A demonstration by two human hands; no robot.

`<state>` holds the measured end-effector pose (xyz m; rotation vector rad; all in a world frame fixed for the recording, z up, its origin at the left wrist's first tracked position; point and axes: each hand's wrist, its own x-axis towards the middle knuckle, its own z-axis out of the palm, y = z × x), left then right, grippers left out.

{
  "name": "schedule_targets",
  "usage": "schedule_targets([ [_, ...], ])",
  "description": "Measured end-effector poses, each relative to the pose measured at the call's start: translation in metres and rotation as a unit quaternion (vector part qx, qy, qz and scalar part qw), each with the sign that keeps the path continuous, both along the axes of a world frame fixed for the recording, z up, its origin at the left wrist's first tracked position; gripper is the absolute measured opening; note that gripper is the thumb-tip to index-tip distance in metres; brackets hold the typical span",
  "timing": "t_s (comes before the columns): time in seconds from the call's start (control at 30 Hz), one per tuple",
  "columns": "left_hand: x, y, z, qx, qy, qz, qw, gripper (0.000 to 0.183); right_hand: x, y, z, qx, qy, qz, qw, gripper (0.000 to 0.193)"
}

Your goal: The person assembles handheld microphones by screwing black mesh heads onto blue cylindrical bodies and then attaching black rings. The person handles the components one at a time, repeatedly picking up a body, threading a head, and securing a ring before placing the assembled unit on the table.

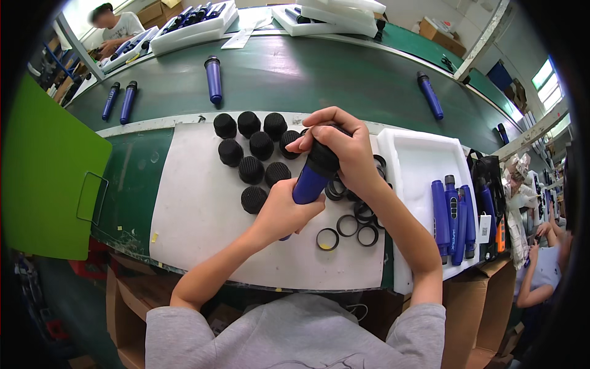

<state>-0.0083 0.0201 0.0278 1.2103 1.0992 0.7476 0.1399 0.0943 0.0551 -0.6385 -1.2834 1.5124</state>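
Observation:
Over the white work mat (196,240), I hold a blue handheld microphone (311,182) tilted, its black upper end pointing away from me. My left hand (286,210) is wrapped round the blue body. Closed over the black end is my right hand (346,146), whose palm and fingers partly hide the top. Several black mesh microphone heads (251,170) stand in loose rows just left of my hands. Black rings (327,239) lie to the right, some beneath my right forearm. A white foam tray (409,184) at the right holds several blue microphone bodies (453,215).
Beyond the mat runs a dark green conveyor belt (270,74) carrying spaced microphones (213,80). Foam trays (192,37) stand across it. A bright green panel (49,172) rises at the left. Co-workers sit at far left (120,27) and right (544,270). Cardboard boxes (473,307) stand below.

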Motion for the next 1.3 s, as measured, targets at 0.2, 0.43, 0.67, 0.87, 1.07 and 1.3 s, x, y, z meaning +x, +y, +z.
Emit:
schedule_targets([
  [0.2,0.001,0.001,-0.003,0.009,0.022,0.027,0.999,0.021,0.002,0.004,0.004,-0.029,-0.049,0.011,0.998,0.028],
  [0.43,-0.006,0.007,-0.006,-0.07,-0.116,-0.036,0.99,0.024,0.03,0.025,0.013,-0.007,0.023,0.215,0.976,0.05],
  [0.67,-0.006,0.006,-0.008,-0.047,-0.104,-0.017,0.993,0.02,0.033,0.026,0.011,0.016,-0.037,0.196,0.98,0.044],
  [0.87,-0.003,0.006,-0.008,-0.034,-0.068,-0.013,0.997,0.021,0.02,0.017,0.008,-0.04,-0.018,0.126,0.991,0.041],
  [1.07,-0.009,0.005,-0.009,-0.055,-0.088,-0.061,0.993,0.016,0.014,0.009,0.009,0.01,0.014,0.097,0.995,0.032],
  [1.3,-0.011,0.005,-0.005,-0.086,-0.133,-0.107,0.982,0.027,0.015,0.01,0.009,0.043,0.033,0.119,0.991,0.03],
])
